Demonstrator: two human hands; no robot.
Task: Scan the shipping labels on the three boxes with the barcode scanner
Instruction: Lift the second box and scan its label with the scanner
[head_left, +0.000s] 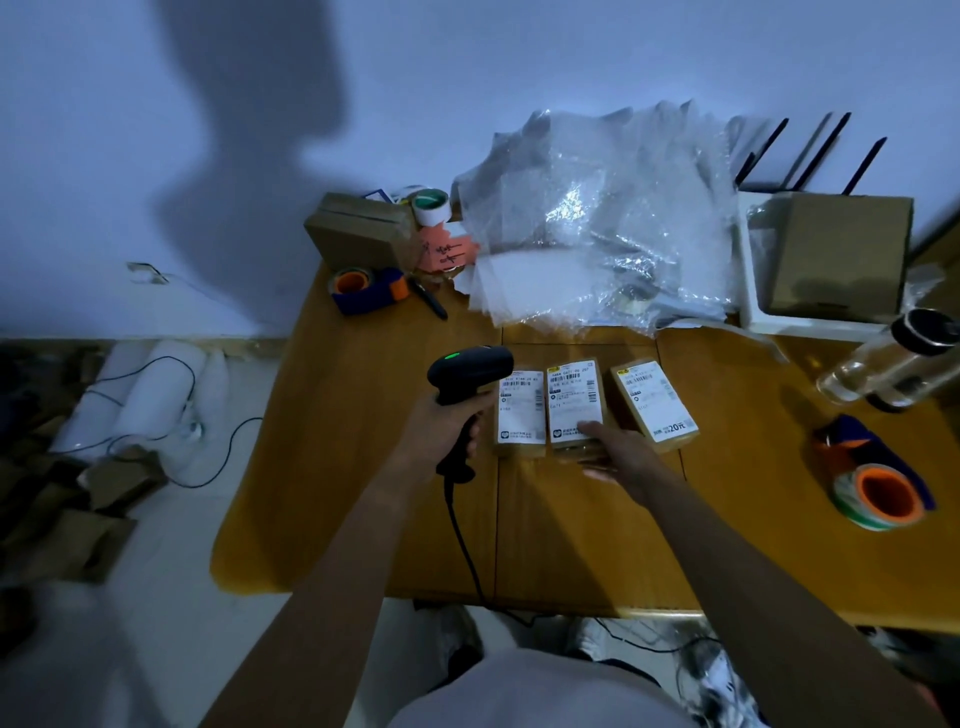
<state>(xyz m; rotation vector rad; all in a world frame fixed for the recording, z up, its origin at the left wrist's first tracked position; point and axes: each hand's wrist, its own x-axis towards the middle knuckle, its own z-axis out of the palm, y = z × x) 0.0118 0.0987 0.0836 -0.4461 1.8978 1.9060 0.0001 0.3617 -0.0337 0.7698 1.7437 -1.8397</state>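
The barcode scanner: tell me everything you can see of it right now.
The barcode scanner is a black, plastic-looking, pistol-shaped handheld with a rounded head and a green light lit on top. The left hand grips its handle, head up and facing right toward the leftmost of three labelled boxes. A black cable runs from the handle's base down off the table's near edge. Nothing else touches it.
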